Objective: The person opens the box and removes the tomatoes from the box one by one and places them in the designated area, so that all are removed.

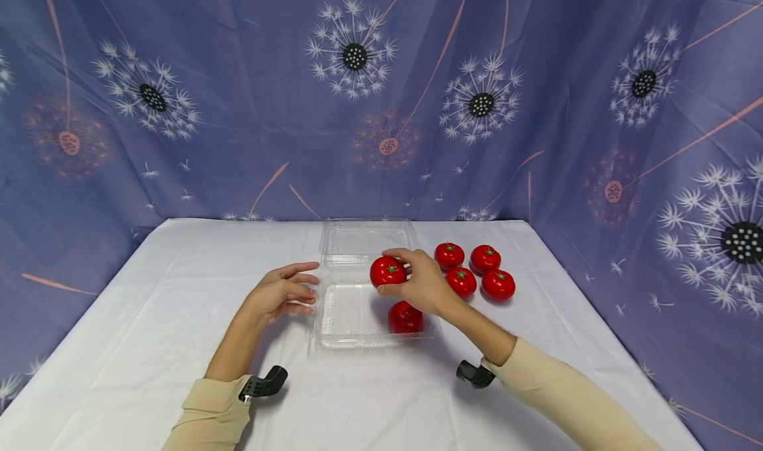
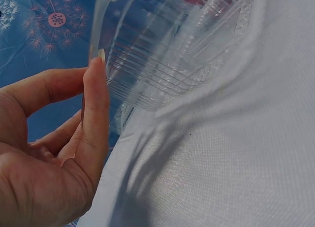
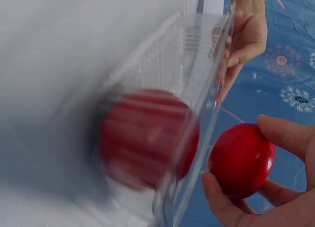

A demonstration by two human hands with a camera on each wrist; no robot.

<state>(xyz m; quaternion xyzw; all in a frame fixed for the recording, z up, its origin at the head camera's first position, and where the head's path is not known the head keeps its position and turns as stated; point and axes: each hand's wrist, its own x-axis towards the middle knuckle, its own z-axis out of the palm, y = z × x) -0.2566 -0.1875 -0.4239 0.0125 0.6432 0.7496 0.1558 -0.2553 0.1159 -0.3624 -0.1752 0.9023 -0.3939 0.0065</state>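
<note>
My right hand (image 1: 426, 284) pinches a red tomato (image 1: 385, 273) with a green star-shaped top between thumb and fingers, over the clear plastic clamshell box (image 1: 348, 312). In the right wrist view, the held tomato (image 3: 242, 160) is just outside the box's near rim in that view. A second tomato (image 1: 406, 320) sits in the front right corner of the box, blurred in the right wrist view. The lid (image 1: 368, 241) lies folded open toward the back. At the box's left side is my left hand (image 1: 279, 297), fingers extended and loosely bent, fingertips (image 2: 97, 64) right at the rim.
Several more tomatoes (image 1: 461, 283) stand grouped on the white cloth to the right of the box, beyond my right hand. A purple dandelion-print curtain (image 1: 256, 106) encloses the table (image 1: 167, 285) at the back and sides. Black camera mounts (image 1: 265, 383) sit at both wrists.
</note>
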